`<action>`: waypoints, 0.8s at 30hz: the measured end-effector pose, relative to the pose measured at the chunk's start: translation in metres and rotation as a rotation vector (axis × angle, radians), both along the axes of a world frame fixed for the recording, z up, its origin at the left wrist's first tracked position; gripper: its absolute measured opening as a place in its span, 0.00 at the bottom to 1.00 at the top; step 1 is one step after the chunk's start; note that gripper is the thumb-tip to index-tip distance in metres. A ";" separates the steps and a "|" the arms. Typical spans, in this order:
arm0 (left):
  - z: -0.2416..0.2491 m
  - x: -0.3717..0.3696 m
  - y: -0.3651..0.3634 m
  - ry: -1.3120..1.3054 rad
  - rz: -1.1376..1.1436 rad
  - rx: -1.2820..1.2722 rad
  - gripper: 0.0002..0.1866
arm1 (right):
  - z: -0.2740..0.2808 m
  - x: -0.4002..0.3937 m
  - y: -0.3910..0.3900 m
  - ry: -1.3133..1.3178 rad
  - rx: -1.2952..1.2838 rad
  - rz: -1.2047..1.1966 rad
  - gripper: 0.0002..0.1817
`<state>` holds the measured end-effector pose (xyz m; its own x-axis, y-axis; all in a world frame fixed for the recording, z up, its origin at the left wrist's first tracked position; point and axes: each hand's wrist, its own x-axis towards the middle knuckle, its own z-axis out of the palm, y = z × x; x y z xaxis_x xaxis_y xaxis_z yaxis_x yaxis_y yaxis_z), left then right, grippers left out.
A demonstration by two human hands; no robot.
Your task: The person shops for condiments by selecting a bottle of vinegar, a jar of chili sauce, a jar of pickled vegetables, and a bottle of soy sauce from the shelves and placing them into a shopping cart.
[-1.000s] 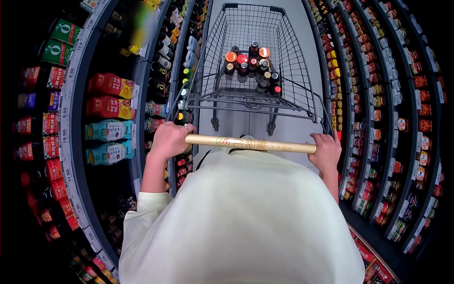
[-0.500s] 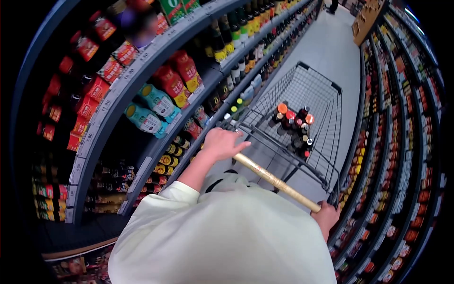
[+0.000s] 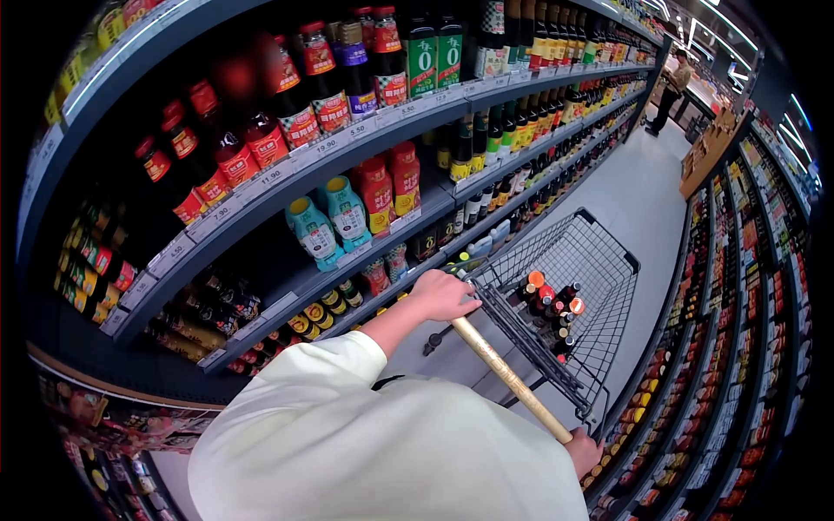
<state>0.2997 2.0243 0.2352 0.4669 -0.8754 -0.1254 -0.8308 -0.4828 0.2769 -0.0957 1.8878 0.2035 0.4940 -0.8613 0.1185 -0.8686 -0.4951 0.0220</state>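
A wire shopping cart (image 3: 618, 271) stands in front of me, slanting to the right. My left hand (image 3: 441, 295) is closed over the left end of its gold-coloured handle (image 3: 499, 365), with the thumb lying toward the bar. The other end of the handle is in my right hand (image 3: 584, 451), whose fingers are wrapped round it and partly hidden. Several dark bottles (image 3: 556, 319), some with red or orange caps, stand together inside the cart's basket.
On my left, a curved shelf (image 3: 347, 130) carries bottled sauces with price tags, including teal pouches (image 3: 345, 213) and red pouches (image 3: 377, 195). Another shelf of jars (image 3: 695, 365) lines the right. Farther up the aisle stands a person (image 3: 671, 91) near a wooden display (image 3: 711, 152).
My view has tilted up and turned left, so more of the left shelf and the person in the distance show. Both hands have stayed on the cart handle.
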 end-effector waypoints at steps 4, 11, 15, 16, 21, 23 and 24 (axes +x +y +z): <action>-0.008 0.005 -0.003 -0.033 -0.011 -0.031 0.23 | -0.006 0.001 -0.008 0.027 0.013 -0.019 0.07; -0.019 0.012 -0.009 -0.045 -0.071 -0.099 0.21 | -0.021 0.002 -0.038 0.089 -0.016 0.101 0.12; -0.022 0.015 -0.008 -0.039 -0.049 -0.174 0.19 | -0.033 0.021 -0.049 0.039 -0.090 0.208 0.12; -0.020 0.014 -0.006 -0.028 -0.048 -0.168 0.18 | -0.035 0.025 -0.051 0.036 -0.093 0.215 0.12; -0.009 0.013 -0.008 -0.058 -0.020 -0.085 0.20 | -0.045 0.040 -0.064 0.000 -0.101 0.257 0.13; -0.005 0.014 -0.010 -0.042 -0.002 -0.051 0.20 | -0.046 0.043 -0.074 0.003 -0.102 0.270 0.14; -0.011 0.016 -0.012 -0.063 0.000 -0.098 0.20 | -0.046 0.043 -0.078 0.007 -0.101 0.275 0.14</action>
